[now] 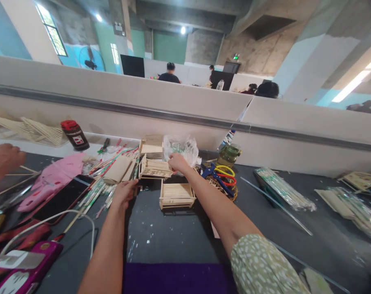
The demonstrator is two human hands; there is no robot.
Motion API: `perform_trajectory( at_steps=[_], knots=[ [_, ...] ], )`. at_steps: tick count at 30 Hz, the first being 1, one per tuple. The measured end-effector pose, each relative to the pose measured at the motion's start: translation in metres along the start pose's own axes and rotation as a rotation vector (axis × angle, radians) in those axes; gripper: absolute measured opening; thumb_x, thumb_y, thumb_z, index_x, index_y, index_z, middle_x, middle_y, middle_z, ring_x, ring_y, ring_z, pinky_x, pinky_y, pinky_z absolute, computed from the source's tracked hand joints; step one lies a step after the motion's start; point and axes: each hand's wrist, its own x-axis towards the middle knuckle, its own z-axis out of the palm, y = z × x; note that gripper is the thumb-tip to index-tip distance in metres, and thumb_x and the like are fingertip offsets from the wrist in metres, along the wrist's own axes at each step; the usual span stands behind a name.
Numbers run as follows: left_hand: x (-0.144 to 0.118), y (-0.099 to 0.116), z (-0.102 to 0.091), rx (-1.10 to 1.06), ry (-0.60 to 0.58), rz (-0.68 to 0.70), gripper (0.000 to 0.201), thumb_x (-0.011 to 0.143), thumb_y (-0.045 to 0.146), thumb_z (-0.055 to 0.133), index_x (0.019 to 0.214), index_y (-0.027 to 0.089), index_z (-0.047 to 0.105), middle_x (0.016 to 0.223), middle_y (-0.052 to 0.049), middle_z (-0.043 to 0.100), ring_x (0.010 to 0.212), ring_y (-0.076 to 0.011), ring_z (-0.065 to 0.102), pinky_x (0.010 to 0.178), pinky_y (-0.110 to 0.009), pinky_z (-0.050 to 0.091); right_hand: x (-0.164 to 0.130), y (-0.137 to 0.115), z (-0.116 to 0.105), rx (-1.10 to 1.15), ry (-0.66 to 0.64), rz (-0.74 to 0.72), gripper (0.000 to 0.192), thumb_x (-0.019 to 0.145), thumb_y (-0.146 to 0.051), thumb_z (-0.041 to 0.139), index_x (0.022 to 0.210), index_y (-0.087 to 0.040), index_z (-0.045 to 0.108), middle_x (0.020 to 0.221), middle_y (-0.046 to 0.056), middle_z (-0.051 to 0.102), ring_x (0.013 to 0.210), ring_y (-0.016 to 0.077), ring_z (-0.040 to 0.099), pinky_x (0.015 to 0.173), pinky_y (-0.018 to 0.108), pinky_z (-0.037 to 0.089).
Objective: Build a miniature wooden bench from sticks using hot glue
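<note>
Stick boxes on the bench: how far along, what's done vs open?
Looks done: one slatted stick tray sits apart, untouched. In hand: right hand grips the rim of a second stick frame; left hand rests at its near corner. Left, likely: loose sticks lie unused, and bagged sticks lie unopened at right.

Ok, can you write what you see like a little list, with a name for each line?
place: dark worktable by a pale partition wall
left hand: resting on the table beside loose wooden sticks
right hand: touching a small open frame of wooden sticks
in front: a shallow stick tray, apart from both hands
right of it: blue, red and yellow scissors, green glass jar
left side: black phone, pink cloth
</note>
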Motion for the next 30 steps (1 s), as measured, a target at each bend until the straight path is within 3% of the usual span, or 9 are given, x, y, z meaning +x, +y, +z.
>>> perform_trajectory(
  at_steps=[7,14,20,25,30],
  knots=[
    [0.001,0.002,0.002,-0.117,-0.025,0.012,0.034,0.05,0.033,0.072,0.074,0.014,0.058,0.038,0.013,0.032,0.03,-0.0026,0.02,0.034,-0.016,0.011,0.006,0.009,0.001,-0.033,0.082,0.019,0.032,0.077,-0.012,0.056,0.106,-0.013,0.069,0.093,0.009,0.074,0.078,0.0169,0.07,0.069,0.02,0.049],
    [-0.008,0.027,-0.016,-0.102,0.079,0.087,0.027,0.056,0.036,0.069,0.07,0.015,0.058,0.035,0.013,0.028,0.029,-0.0031,0.02,0.033,-0.017,0.011,0.019,0.011,-0.005,-0.081,0.141,0.064,0.029,0.079,-0.014,0.055,0.104,-0.013,0.071,0.088,0.011,0.075,0.076,0.0174,0.071,0.069,0.02,0.048],
    [-0.02,0.05,-0.037,-0.198,0.22,0.176,0.022,0.052,0.029,0.069,0.064,0.016,0.056,0.035,0.013,0.03,0.03,-0.0027,0.019,0.033,-0.018,0.01,0.025,0.007,-0.011,-0.147,0.109,0.086,0.025,0.081,-0.016,0.054,0.099,-0.011,0.071,0.082,0.012,0.075,0.075,0.0183,0.072,0.066,0.02,0.049],
    [-0.028,0.061,-0.039,-0.336,0.349,0.306,0.02,0.054,0.027,0.069,0.064,0.016,0.055,0.035,0.014,0.028,0.032,-0.003,0.018,0.033,-0.018,0.012,0.023,-0.003,-0.018,-0.253,0.115,0.095,0.032,0.081,-0.015,0.054,0.109,-0.007,0.068,0.101,0.019,0.073,0.09,0.0234,0.071,0.072,0.024,0.051],
    [-0.034,0.069,-0.032,-0.413,0.4,0.322,0.023,0.055,0.025,0.068,0.056,0.018,0.046,0.036,0.014,0.026,0.033,-0.0029,0.018,0.033,-0.018,0.015,0.017,-0.016,-0.032,-0.388,0.103,0.062,0.036,0.086,-0.017,0.053,0.12,-0.008,0.062,0.113,0.022,0.068,0.103,0.0257,0.068,0.083,0.028,0.051]
  ],
)
